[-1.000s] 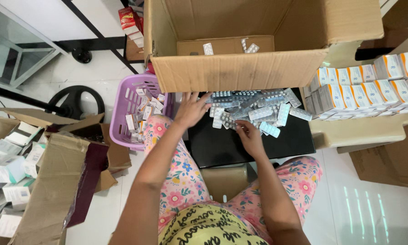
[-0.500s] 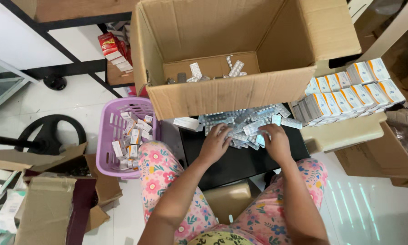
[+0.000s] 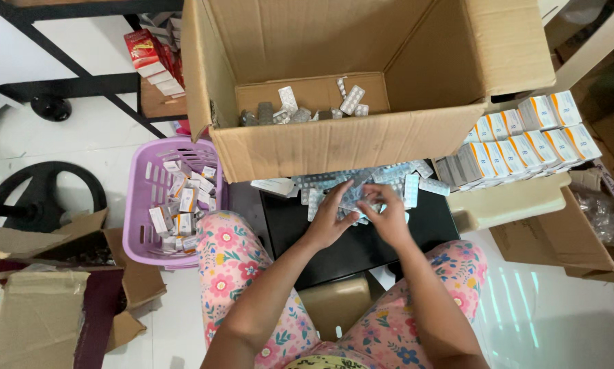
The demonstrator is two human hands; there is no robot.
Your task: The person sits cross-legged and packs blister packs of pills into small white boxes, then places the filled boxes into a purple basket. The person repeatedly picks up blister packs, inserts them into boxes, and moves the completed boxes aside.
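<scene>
Both my hands are gathered over a pile of silver blister packs point(image 3: 389, 179) lying on a black board point(image 3: 361, 239) across my lap. My left hand point(image 3: 333, 220) and my right hand point(image 3: 389, 215) close together on a bunch of the blister packs point(image 3: 353, 198), lifting them slightly off the pile. Just beyond stands a large open cardboard box point(image 3: 334, 143) with several blister packs point(image 3: 300, 109) on its bottom.
A purple plastic basket point(image 3: 143, 225) of small empty cartons stands at my left knee. White-and-orange medicine cartons point(image 3: 519, 140) are stacked in rows at the right. Flattened cardboard boxes point(image 3: 40, 314) lie at the left, another brown box point(image 3: 566, 232) at the right.
My hands moved from spread over the pile to closed together, gathering a bunch of blister packs between them. The view has tilted up, showing more of the big box's inside.
</scene>
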